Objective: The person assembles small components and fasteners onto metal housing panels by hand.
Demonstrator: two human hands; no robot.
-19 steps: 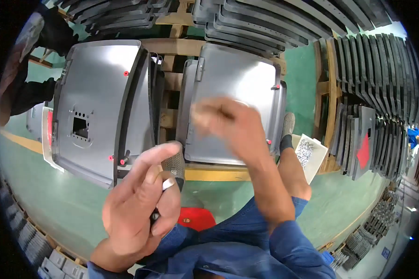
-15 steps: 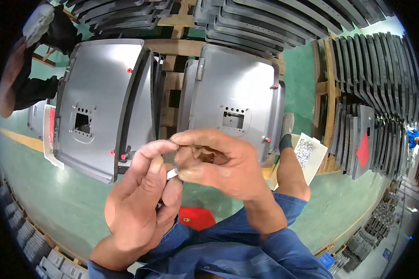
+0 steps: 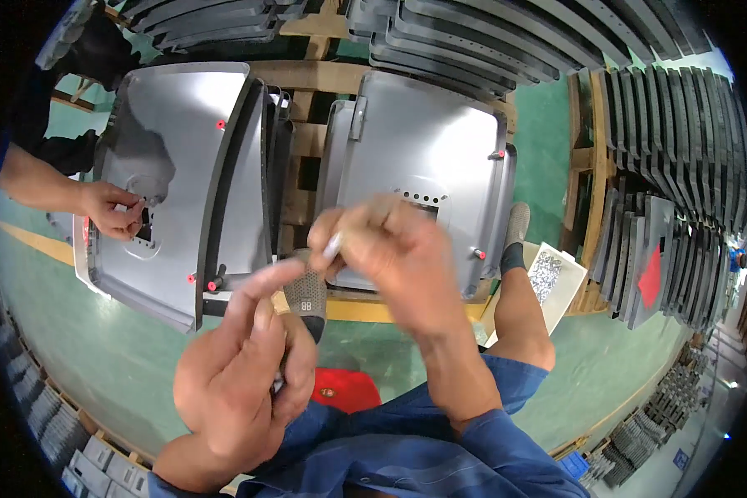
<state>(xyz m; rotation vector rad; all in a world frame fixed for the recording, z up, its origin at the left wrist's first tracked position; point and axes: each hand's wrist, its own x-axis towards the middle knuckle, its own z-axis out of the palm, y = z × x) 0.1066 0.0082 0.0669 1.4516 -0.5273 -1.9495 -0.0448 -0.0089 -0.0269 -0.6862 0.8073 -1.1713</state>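
My left hand is low in the middle, fingers curled around the lower end of a grey dotted piece with a dark tip. My right hand, blurred with motion, is just above it and pinches a small pale thing at the top of that piece. Both hands hover in front of a grey metal panel lying flat on a wooden pallet. What the small pale thing is cannot be made out.
A second grey panel lies to the left, and another person's hand works at its cut-out. Stacks of dark panels stand on edge at the right and along the top. A red object lies on the green floor.
My right hand came back from over the right panel and met my left hand; the grey dotted piece now shows between them. The other person's hand moved onto the left panel.
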